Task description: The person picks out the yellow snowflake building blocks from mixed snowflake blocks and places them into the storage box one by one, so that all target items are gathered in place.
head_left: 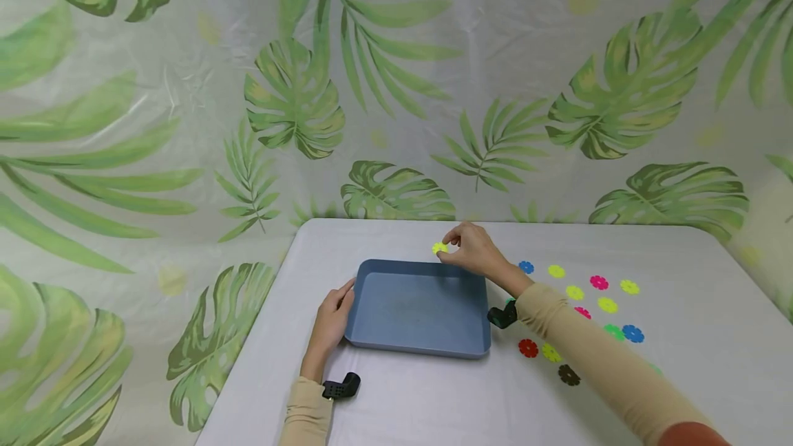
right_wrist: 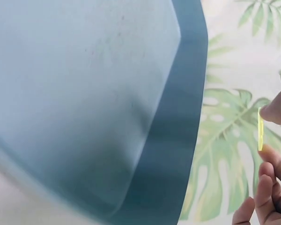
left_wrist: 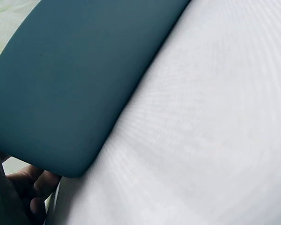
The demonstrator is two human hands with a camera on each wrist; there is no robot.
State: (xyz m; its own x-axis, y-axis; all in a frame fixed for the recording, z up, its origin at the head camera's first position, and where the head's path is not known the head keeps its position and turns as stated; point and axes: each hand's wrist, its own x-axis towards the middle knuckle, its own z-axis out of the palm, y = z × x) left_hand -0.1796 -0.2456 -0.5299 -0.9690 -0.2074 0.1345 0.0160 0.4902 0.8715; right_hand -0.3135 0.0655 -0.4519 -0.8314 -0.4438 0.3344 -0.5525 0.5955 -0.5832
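A blue-grey rectangular tray [head_left: 416,308] lies on the white table. Against its left side is my left hand [head_left: 331,319], gripping the edge; in the left wrist view its fingers [left_wrist: 37,185] are bent by a tray corner, partly hidden behind the wall. My right hand [head_left: 476,250] is above the tray's far right corner. Between thumb and fingertips it pinches a yellow flower-shaped disc [head_left: 439,248], held just beyond the far rim. The right wrist view shows this disc [right_wrist: 260,129] edge-on, thin and upright. Inside the tray only bare floor shows.
Right of the tray lie several loose flower discs, among them a blue one [head_left: 632,334], a red one [head_left: 528,348], a brown one [head_left: 568,375] and a pink one [head_left: 599,282]. My right forearm [head_left: 607,356] crosses above them. A leaf-patterned curtain [head_left: 396,88] hangs behind the table.
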